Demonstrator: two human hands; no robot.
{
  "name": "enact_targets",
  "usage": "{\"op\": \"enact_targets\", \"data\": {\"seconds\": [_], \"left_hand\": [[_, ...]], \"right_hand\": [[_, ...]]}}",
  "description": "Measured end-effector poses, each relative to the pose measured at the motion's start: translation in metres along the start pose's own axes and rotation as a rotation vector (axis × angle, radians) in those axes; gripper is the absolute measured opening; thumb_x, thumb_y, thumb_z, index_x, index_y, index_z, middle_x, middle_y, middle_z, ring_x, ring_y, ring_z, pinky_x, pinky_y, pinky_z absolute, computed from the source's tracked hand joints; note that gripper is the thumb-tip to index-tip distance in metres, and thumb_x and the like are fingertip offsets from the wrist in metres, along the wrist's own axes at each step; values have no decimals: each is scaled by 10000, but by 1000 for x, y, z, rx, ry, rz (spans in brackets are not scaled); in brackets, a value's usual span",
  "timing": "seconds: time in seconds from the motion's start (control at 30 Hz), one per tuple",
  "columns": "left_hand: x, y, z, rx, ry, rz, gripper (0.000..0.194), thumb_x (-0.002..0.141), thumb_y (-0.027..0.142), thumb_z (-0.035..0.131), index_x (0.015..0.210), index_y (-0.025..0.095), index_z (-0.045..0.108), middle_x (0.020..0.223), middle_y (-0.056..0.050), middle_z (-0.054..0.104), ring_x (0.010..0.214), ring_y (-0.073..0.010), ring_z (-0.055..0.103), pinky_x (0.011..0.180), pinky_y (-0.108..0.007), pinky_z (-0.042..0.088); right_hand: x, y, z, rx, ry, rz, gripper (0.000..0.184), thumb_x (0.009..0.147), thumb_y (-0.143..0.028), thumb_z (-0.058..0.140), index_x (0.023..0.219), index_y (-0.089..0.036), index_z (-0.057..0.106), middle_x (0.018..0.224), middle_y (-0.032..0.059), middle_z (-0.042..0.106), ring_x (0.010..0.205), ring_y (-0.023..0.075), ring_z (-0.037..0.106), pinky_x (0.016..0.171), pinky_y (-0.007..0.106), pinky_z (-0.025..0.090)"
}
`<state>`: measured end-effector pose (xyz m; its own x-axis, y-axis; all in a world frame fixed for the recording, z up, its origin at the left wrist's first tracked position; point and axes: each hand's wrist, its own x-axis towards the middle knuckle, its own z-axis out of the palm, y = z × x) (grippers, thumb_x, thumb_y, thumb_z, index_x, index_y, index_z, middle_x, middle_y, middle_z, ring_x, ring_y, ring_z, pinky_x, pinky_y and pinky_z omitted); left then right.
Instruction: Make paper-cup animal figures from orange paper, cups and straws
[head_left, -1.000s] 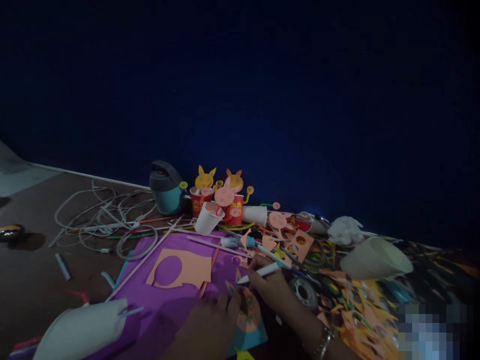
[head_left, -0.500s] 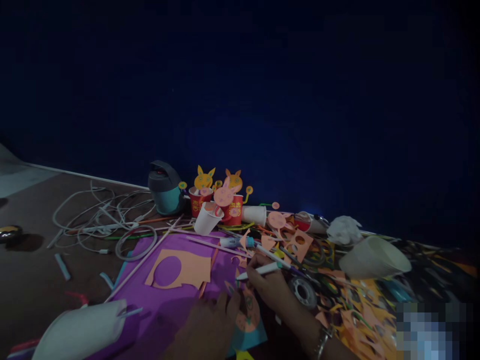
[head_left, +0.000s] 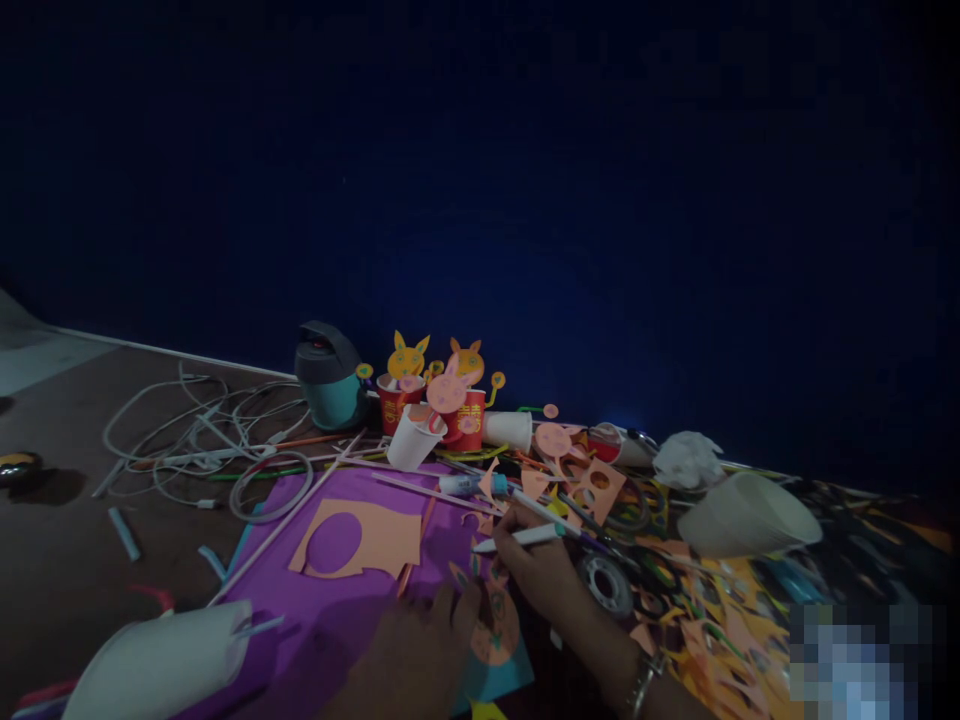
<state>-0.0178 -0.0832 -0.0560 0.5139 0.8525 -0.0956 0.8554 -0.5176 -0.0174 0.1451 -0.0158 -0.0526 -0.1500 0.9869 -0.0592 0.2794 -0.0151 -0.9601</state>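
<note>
My right hand (head_left: 541, 580) is closed around a white pen (head_left: 517, 540) with a teal cap end, its tip pointing left over an orange paper cut-out face (head_left: 496, 628). My left hand (head_left: 420, 650) rests on the purple sheet (head_left: 337, 600), fingers pressed against the left edge of that cut-out; whether it grips anything is hidden. A blue sheet (head_left: 517, 678) peeks from under the cut-out. The room is very dark.
An orange sheet with a round hole (head_left: 379, 540) lies on the purple one. Red cups with paper animal faces (head_left: 435, 395), a teal jug (head_left: 330, 378), white cables (head_left: 202, 430), tape roll (head_left: 607, 582), white cups (head_left: 746, 515) (head_left: 161, 665) and paper scraps crowd the tabletop.
Almost nothing: my right hand with the pen has shifted very slightly over the cut-out, and the view drifted a little.
</note>
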Motion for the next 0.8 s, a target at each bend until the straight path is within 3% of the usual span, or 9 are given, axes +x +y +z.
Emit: {"op": "enact_targets", "data": {"seconds": [0.53,0.8], "left_hand": [[0,2,-9,-14,-75,-29,573,759,91,475,1320,166,389,954,-145,620,719,-246,630,579,-355,500],[0,-1,-4,-47,-76,-21,584,757,101,486,1326,178,379,971,-132,625,691,-216,630,580,-321,492]], "right_hand": [[0,-2,0,-42,48,-35,181,798,-233,478,622,-192,488,516,-28,546,526,131,520,529,226,388],[-1,-9,0,-49,85,-31,201,790,-258,477,599,-197,470,506,-25,531,518,140,521,521,235,390]]}}
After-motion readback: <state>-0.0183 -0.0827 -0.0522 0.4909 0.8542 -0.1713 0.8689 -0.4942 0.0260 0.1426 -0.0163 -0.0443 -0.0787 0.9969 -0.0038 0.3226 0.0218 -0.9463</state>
